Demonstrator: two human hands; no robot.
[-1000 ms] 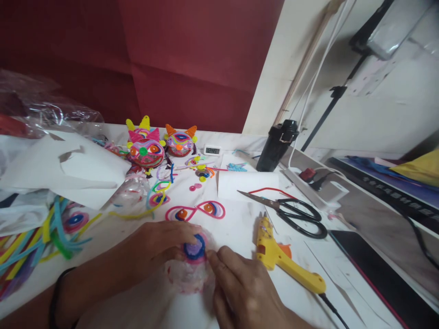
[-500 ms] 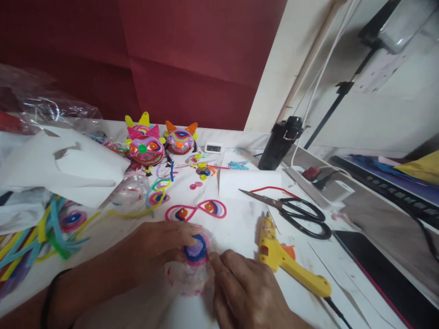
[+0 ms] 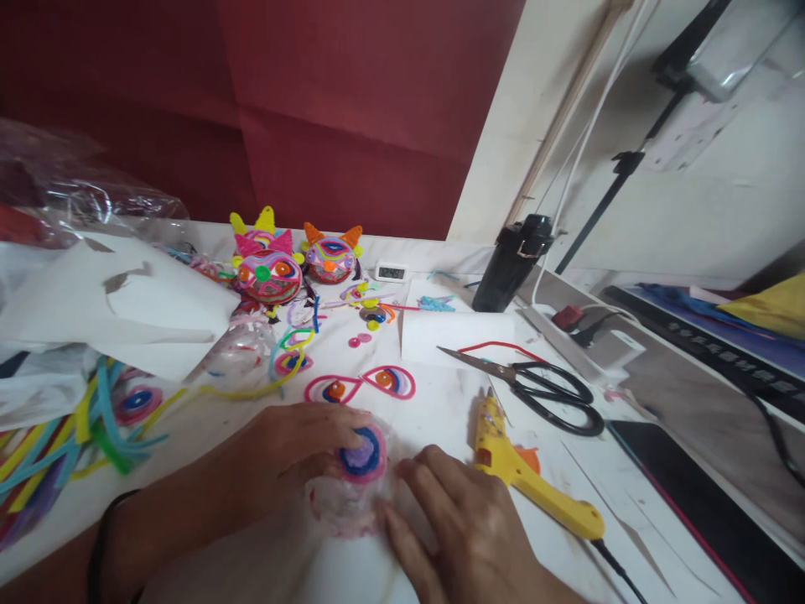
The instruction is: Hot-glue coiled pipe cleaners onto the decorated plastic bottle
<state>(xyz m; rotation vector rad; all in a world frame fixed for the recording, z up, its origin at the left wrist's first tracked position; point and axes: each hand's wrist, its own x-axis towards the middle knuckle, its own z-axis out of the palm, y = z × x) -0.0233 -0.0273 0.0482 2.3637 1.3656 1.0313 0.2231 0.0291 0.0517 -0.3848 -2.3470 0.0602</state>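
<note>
My left hand (image 3: 308,440) is closed over the far left side of a clear plastic ball (image 3: 343,507), its fingertips on a coiled disc (image 3: 361,453) with a lilac middle, a dark blue ring and a pink rim. The disc lies against the ball's upper surface. On the ball's right side is my right hand (image 3: 462,524), thumb and forefinger apart, the thumb tip at the ball's edge. I see nothing held in it. Just beyond the ball lie two pink-outlined eye shapes (image 3: 390,382) with orange centres.
A yellow glue gun (image 3: 534,495) lies to the right, with black-handled scissors (image 3: 553,394) behind it. Farther right is a dark phone-like slab (image 3: 698,503). Decorated horned balls (image 3: 270,277) stand at the back, near a black bottle (image 3: 512,264). Coloured strips (image 3: 56,453) lie left.
My right hand has drawn back slightly from the disc, and its thumb and forefinger have spread apart. My left hand stays on the ball and disc.
</note>
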